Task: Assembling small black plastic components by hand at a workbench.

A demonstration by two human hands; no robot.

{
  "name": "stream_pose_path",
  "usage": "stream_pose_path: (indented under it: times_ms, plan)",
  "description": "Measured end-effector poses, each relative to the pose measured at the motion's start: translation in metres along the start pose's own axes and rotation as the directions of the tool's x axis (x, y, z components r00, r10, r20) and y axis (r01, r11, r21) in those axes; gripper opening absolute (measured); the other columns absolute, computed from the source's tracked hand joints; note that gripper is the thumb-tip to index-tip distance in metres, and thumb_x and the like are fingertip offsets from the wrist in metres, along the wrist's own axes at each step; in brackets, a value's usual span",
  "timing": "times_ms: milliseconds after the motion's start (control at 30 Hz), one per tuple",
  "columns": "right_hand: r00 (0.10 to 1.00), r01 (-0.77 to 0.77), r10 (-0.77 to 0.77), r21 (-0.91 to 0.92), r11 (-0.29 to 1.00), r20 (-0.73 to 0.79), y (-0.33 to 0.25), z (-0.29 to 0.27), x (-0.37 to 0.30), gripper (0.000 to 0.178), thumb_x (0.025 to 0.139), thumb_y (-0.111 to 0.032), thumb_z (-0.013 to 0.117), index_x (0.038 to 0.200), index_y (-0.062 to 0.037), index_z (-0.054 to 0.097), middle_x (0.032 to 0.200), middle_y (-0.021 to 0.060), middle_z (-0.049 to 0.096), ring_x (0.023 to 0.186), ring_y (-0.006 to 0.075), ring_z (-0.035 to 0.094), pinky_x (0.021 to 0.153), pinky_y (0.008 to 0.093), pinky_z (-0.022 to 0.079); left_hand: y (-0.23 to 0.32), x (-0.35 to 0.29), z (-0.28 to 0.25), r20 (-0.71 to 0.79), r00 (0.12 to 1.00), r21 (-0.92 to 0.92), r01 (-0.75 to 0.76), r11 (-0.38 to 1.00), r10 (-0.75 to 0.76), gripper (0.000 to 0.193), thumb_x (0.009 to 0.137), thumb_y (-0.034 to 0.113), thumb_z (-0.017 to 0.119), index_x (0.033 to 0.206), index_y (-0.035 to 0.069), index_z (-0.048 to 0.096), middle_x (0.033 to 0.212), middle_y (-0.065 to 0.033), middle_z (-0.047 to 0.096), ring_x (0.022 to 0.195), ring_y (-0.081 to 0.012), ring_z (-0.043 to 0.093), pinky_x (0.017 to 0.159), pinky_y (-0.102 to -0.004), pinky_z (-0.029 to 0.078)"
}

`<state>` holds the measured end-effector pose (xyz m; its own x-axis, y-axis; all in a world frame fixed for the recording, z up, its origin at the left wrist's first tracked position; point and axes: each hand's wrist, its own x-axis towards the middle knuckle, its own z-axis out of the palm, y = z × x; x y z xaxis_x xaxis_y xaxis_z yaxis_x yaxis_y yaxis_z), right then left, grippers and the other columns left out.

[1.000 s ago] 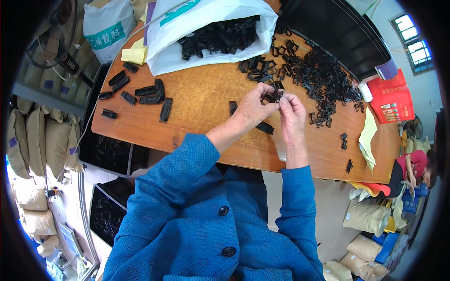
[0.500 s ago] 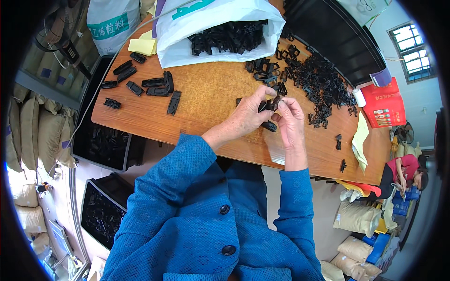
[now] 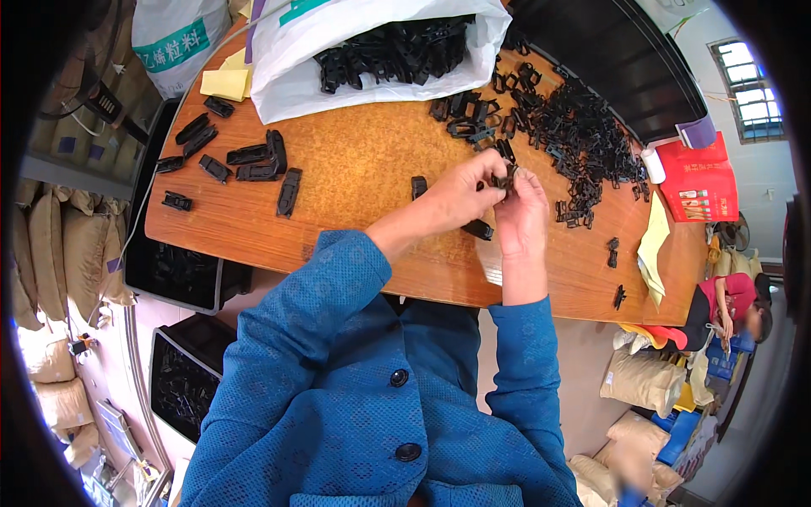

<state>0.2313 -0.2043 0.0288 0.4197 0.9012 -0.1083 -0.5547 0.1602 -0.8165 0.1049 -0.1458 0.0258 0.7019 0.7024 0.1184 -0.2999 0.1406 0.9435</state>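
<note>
Both my hands meet above the right half of the wooden table. My left hand (image 3: 456, 198) is closed, its thumb and fingers pinching a small black plastic part (image 3: 503, 181). My right hand (image 3: 522, 215) grips the same part from the other side with its fingertips. Fingers cover most of the part, so its shape is unclear. Below the hands a longer black plastic piece (image 3: 479, 229) lies on the table, and another black piece (image 3: 418, 187) sits just left of my left hand.
A white sack (image 3: 283, 89) full of black parts lies at the back. Small black clips (image 3: 583, 135) are heaped at right, beside a dark screen (image 3: 625, 63). Several longer black pieces (image 3: 287, 193) lie at left. Black bins (image 3: 182, 380) stand below. A person (image 3: 733, 300) sits far right.
The view has shifted a little, moving the table items leftward. My left index finger has curled in, and my fingers have closed more tightly around the small part.
</note>
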Motion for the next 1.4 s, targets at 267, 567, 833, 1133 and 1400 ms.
stream_pose_path:
  times_ms: [267,567,833,1133,1400]
  plan:
    - [0.968,-0.09,0.115,0.119,0.989,-0.223,-0.015,-0.008,0.024,0.013,0.091,-0.016,0.061,0.097,-0.0068,0.056,0.097,0.0089,0.064,0.089,0.0179,0.059,0.079,0.0329,0.049,-0.005,0.004,-0.006,-0.008,0.98,0.351,-0.182,0.918,0.198,0.032,0.086,0.009,0.064,0.112,0.008,0.044,0.088,-0.0066,0.053,0.067,-0.0155,0.053,0.057,-0.0293,0.045]
    - [0.866,0.499,-0.294,-0.653,0.57,0.405,-0.028,0.01,0.008,0.012,0.09,0.0,0.058,0.101,-0.0041,0.059,0.1,0.0071,0.061,0.086,0.0143,0.06,0.077,0.0239,0.048,0.014,0.009,-0.028,0.037,0.92,-0.634,0.324,0.703,-0.39,0.083,0.088,0.07,0.033,0.142,0.007,0.027,0.116,-0.0153,0.052,0.073,-0.0162,0.058,0.056,-0.0229,0.046]
    - [0.73,0.683,-0.164,-0.72,0.123,0.664,-0.028,0.027,0.001,0.017,0.078,0.006,0.066,0.093,-0.0012,0.062,0.099,0.0113,0.061,0.088,0.0239,0.061,0.072,0.0328,0.051,0.004,0.008,-0.031,0.029,0.917,-0.618,0.329,0.714,-0.398,0.079,0.088,0.071,0.033,0.133,0.007,0.045,0.117,-0.0064,0.054,0.089,-0.0129,0.05,0.068,-0.0258,0.048]
    - [0.448,0.893,0.14,-0.437,-0.105,0.883,-0.048,0.039,0.001,0.021,0.062,0.0,0.071,0.082,-0.006,0.067,0.099,0.0054,0.064,0.094,0.0271,0.058,0.079,0.0366,0.05,0.004,0.002,-0.023,0.231,0.883,-0.635,0.455,0.625,-0.408,0.077,0.091,0.067,0.03,0.13,0.004,0.048,0.121,-0.0102,0.057,0.112,-0.0187,0.055,0.092,-0.0337,0.049]
    - [0.478,0.872,0.173,-0.488,0.019,0.861,-0.051,0.027,-0.012,0.021,0.065,0.0,0.071,0.084,-0.0049,0.065,0.1,0.0064,0.064,0.094,0.0273,0.058,0.08,0.0373,0.049,0.004,-0.005,-0.016,0.343,0.869,-0.657,0.494,0.57,-0.357,0.078,0.089,0.067,0.037,0.132,0.002,0.041,0.119,-0.0115,0.054,0.11,-0.0208,0.053,0.091,-0.0347,0.048]
